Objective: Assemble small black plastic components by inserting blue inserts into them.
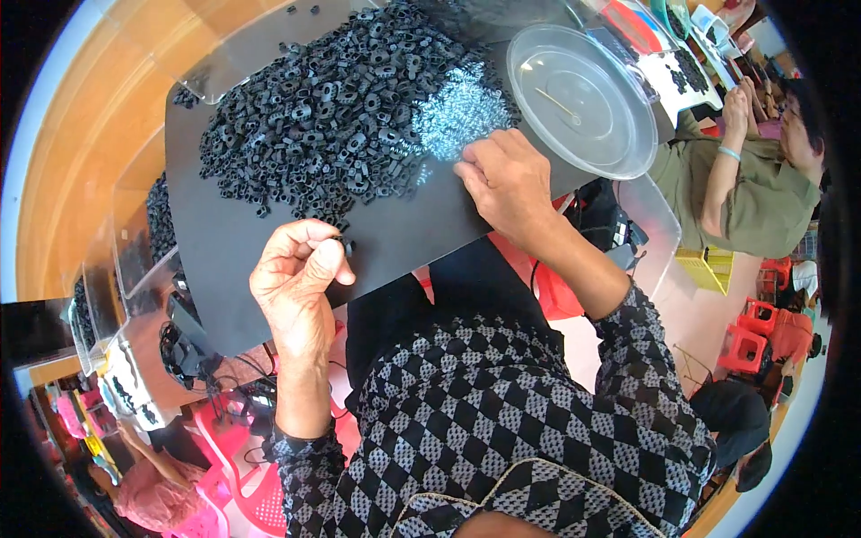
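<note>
1. The left hand [296,278] pinched a small black part [346,242] between thumb and fingertips at the board's 6 o'clock edge; the right hand [507,184], fingers curled, pressed on the board beside the silver springs.
2. A dark board [269,260] carried everything.
3. A heap of black parts [332,108] lay at 11 o'clock.
4. A clear round lid [583,99] sat at 2 o'clock.
5. Silver springs [457,112] glittered just beside the heap.
</note>
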Tool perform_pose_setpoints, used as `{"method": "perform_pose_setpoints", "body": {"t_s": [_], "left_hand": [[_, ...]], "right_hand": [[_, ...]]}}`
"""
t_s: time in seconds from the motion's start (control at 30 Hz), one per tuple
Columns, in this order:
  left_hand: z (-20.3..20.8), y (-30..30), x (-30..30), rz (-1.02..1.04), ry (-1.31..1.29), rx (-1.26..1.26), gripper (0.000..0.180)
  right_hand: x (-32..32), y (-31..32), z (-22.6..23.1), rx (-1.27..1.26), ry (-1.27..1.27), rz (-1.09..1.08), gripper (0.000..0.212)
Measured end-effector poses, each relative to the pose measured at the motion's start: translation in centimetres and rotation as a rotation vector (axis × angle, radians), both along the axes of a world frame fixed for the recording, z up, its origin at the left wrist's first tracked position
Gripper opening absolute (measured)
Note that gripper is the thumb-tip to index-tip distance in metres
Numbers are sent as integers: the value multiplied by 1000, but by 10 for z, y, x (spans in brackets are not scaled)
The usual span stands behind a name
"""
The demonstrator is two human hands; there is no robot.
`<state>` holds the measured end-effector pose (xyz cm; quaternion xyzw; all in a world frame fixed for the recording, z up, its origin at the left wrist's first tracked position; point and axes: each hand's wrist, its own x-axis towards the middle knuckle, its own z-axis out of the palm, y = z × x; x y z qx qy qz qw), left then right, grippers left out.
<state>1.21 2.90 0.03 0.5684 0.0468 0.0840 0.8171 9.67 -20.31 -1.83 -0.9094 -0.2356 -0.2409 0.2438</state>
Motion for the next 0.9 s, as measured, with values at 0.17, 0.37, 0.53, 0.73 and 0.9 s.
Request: {"method": "perform_pose_setpoints", "body": {"t_s": [0.17, 0.37, 0.53, 0.73, 0.9], "left_hand": [[1, -6, -1, 32, 35, 59, 18], [-7, -13, 8, -24, 23, 25, 16], [-9, -14, 13, -23, -24, 37, 16], [-7, -17, 15, -23, -9, 50, 18], [-6, -21, 26, 229, -284, 893, 18]], "right_hand": [[6, 3, 0, -18, -18, 14, 11], [11, 8, 10, 142, 68, 52, 10], [22, 22, 10, 197, 27, 105, 14], [19, 32, 16, 235, 14, 197, 17], [6, 43, 25, 323, 182, 281, 17]]}}
